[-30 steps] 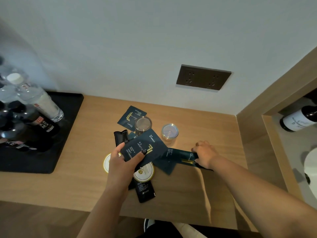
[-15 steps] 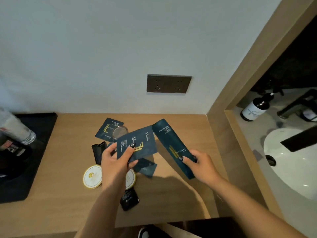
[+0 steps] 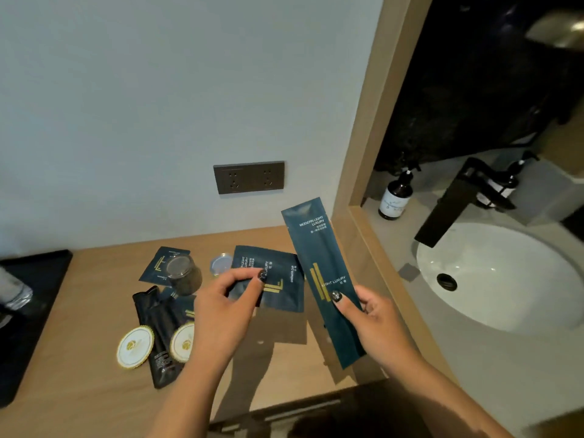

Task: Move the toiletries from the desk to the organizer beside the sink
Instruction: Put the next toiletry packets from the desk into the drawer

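Note:
My left hand (image 3: 221,311) pinches a square dark-blue shower-cap packet (image 3: 278,279) above the wooden desk (image 3: 94,399). My right hand (image 3: 379,327) grips a long dark-blue packet (image 3: 319,267) lifted over the desk's right end. On the desk lie another square blue packet (image 3: 158,263), a dark jar (image 3: 181,275), a clear lid (image 3: 219,263), a black tube (image 3: 161,336) and two round white-and-gold coasters (image 3: 135,346). No organizer can be made out.
A wooden partition (image 3: 363,153) separates the desk from the white sink (image 3: 505,279) with a black faucet (image 3: 452,200) and a dark pump bottle (image 3: 395,197). A black tray (image 3: 28,298) with bottles sits at far left. A wall socket (image 3: 248,177) is behind.
Both hands have lifted their packets off the desk and carried them rightward toward the sink; the view has swung right, bringing the basin and faucet into sight.

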A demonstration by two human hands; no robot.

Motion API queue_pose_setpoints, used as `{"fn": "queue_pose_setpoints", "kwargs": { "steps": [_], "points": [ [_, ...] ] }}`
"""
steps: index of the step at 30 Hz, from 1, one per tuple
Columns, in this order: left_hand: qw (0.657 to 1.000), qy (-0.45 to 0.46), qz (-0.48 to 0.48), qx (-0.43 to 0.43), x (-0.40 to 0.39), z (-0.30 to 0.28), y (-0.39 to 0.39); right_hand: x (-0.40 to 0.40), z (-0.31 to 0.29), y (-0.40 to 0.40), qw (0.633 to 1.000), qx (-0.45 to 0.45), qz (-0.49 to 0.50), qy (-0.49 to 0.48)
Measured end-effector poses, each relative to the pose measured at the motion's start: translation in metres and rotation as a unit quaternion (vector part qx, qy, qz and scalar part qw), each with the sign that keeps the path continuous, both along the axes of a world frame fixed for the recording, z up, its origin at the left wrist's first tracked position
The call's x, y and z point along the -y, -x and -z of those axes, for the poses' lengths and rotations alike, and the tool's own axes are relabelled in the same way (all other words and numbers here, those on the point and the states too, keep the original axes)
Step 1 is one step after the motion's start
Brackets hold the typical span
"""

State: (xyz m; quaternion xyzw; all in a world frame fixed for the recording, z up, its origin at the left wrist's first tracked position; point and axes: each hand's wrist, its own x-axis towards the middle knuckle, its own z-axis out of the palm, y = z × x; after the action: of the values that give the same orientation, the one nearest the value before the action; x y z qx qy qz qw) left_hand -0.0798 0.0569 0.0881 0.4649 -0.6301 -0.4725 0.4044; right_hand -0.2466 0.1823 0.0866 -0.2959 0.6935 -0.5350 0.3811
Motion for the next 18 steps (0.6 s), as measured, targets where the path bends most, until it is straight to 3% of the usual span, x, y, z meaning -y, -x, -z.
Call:
{"fn": "queue_pose_setpoints", "kwargs": {
  "steps": [4,10,14,18],
  "points": [
    [0.995,0.013,0.098,-0.006,-0.046,-0.020,0.029,-0.040,-0.015,0.014,1.000,-0.006,-0.026,0.017],
    [0.974,-0.054,0.183,-0.119,-0.130,-0.044,0.081,-0.126,-0.027,0.045,0.996,-0.051,-0.068,0.007],
    [0.965,-0.112,0.180,-0.151,-0.189,-0.041,0.120,-0.192,-0.029,0.070,0.996,-0.046,-0.079,-0.006],
    [0.962,-0.124,0.194,-0.146,-0.252,-0.038,0.157,-0.270,-0.029,0.095,1.000,-0.007,-0.015,-0.009]
  ]
}}
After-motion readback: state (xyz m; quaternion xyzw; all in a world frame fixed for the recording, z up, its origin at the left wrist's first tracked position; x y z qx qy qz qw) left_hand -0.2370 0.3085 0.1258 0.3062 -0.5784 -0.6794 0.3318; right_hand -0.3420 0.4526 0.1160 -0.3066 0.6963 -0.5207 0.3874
